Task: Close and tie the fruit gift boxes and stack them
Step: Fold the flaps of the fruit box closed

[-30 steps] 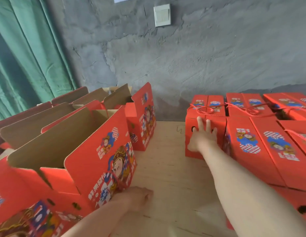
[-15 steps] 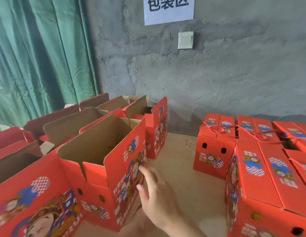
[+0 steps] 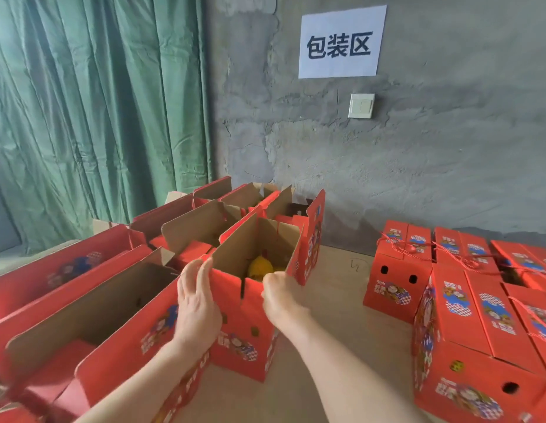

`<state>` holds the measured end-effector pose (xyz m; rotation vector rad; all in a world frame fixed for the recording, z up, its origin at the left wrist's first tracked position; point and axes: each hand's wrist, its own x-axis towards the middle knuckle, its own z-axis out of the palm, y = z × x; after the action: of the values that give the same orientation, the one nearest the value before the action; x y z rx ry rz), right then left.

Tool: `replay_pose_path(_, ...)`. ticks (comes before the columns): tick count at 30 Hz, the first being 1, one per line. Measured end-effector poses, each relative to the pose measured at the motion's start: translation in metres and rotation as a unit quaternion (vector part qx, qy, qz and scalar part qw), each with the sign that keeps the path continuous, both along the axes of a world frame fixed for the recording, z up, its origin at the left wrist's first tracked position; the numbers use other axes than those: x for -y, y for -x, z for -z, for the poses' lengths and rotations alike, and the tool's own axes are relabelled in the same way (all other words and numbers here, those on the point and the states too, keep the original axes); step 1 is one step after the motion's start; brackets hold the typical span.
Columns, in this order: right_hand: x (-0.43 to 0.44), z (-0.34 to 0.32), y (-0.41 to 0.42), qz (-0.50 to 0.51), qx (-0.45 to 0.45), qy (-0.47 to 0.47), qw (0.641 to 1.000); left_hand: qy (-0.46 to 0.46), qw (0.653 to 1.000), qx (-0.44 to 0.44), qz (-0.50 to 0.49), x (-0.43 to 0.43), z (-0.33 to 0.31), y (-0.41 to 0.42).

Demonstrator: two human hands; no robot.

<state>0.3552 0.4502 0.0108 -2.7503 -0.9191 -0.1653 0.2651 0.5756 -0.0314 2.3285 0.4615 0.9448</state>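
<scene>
We saw a bare strip of table (image 3: 335, 300) running back to the wall (image 3: 418, 178), between open boxes (image 3: 113, 300) crowding the left and tied boxes (image 3: 479, 315) packed on the right. The front box (image 3: 244, 325), flaps (image 3: 250, 239) raised, stood at that strip's left edge.

- A rough grey cement wall (image 3: 433, 166) fills the back, cracked and patchy.
- A white paper sign (image 3: 340, 42) with three dark characters is stuck high on it.
- Just below the sign sits a pale light switch (image 3: 361, 105).
- A green curtain (image 3: 91, 111) hangs in folds at the left, touching the wall's edge.
- A light wooden surface (image 3: 335, 300), perhaps plywood, lies underfoot.
- The light is soft and even.
</scene>
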Motion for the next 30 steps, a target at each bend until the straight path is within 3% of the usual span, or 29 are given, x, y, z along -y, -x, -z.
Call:
replay_pose_path(4, 0.032, -0.002, 0.012, 0.017, -0.043, -0.011, 0.999, -0.040, 0.989, -0.132, 0.051, -0.035, -0.009, 0.012)
replay_pose_path(10, 0.078, -0.009, 0.067, -0.048, -0.081, 0.018, 0.995, -0.189, 0.962, -0.155, 0.119, -0.035, -0.034, 0.017)
replay_pose_path(16, 0.169, -0.018, 0.114, -0.015, -0.117, 0.052, 0.992, -0.402, 0.856, -0.194, 0.262, 0.005, -0.064, 0.024)
replay_pose_path(19, 0.215, -0.024, 0.140, 0.039, -0.109, 0.090, 0.989, -0.466, 0.796, -0.225, 0.312, 0.038, -0.074, 0.041)
replay_pose_path(25, 0.286, -0.032, 0.202, 0.143, -0.119, 0.092, 0.978, -0.479, 0.756, -0.163, 0.415, 0.126, -0.074, 0.076)
replay_pose_path(28, 0.273, -0.022, 0.233, 0.131, -0.104, 0.009, 0.986, -0.425, 0.774, -0.115, 0.454, 0.153, -0.064, 0.090)
replay_pose_path(30, 0.261, -0.013, 0.247, 0.160, -0.091, 0.027, 0.983, -0.371, 0.793, -0.099, 0.473, 0.170, -0.055, 0.103)
